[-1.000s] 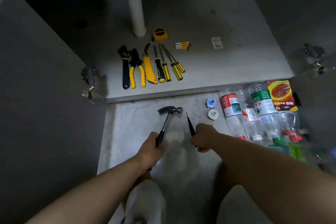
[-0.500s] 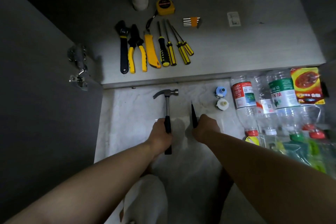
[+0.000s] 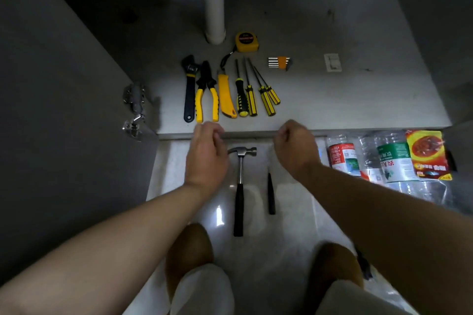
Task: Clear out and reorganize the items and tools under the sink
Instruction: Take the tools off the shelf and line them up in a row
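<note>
Head view shows us the hammer (image 3: 239,192) lying flat on the pale floor (image 3: 176,161), its steel head towards the cabinet and its black grip towards our knees, and just beside it, not touching, a thin black pointed tool (image 3: 270,194). Our left hand (image 3: 206,153) and right hand (image 3: 298,151) hover over the front edge of the cabinet floor (image 3: 332,100). The fingers of both are loosely curled and hold nothing. We judge that the hammer is stiff and heavy at the head, so we should take it by the black grip, which looks less slippery than the shiny shaft. The pointed tool seems light but sharp, so we should pinch its thicker end, away from the tip.
</note>
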Demonstrator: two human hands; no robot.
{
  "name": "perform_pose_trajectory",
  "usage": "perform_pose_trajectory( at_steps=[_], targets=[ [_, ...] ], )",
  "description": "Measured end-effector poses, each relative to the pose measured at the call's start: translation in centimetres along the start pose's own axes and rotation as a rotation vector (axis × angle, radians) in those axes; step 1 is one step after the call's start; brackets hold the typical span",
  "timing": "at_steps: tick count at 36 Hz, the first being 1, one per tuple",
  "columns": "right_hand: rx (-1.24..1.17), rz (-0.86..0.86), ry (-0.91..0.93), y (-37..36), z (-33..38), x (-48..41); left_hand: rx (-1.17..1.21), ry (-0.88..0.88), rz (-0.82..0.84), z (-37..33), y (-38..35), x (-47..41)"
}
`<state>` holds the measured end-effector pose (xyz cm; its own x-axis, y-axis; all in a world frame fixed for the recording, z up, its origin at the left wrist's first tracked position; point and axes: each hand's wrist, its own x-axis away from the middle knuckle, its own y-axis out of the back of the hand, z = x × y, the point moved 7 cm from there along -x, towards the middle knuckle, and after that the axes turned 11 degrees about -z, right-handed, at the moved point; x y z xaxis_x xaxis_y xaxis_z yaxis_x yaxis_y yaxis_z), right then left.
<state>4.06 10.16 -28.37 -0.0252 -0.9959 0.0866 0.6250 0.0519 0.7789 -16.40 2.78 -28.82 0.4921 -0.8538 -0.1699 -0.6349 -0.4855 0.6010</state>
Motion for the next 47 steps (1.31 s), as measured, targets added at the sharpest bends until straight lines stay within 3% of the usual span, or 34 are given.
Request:
perform_pose_trajectory(
  at_steps=[3,6,12,20,26,32,40,47],
  targets=[
    [0.032,-0.049,0.107,1.3,1.9,-3.3,-0.075,0.073,-0.172,0.2,1.9,-3.7],
    [0.13,-0.029,0.137,1.2,2.7,-6.3,-0.254,0.234,-0.225,2.2,2.6,-6.3],
    [0.157,0.077,-0.018,-1.1,2.5,-9.6,-0.326,0.313,-0.177,4.9,2.3,-9.3],
    [0.221,-0.022,-0.096,-1.4,2.4,-10.7,-0.389,0.316,-0.071,5.1,1.9,-11.8],
    [0.198,-0.041,-0.129,-0.9,1.9,-10.4,-0.461,0.504,0.014,5.1,1.1,-12.5],
    [0.043,-0.06,-0.184,0.0,-0.7,-7.8,-0.52,0.558,0.057,4.6,0.6,-12.3],
    [-0.032,-0.089,-0.185,1.1,-3.7,-1.7,-0.388,0.568,-0.057,4.9,2.7,-8.8],
    [-0.014,0.008,-0.237,0.5,-4.9,4.2,-0.001,0.473,-0.18,4.7,4.2,0.4]
  ],
)
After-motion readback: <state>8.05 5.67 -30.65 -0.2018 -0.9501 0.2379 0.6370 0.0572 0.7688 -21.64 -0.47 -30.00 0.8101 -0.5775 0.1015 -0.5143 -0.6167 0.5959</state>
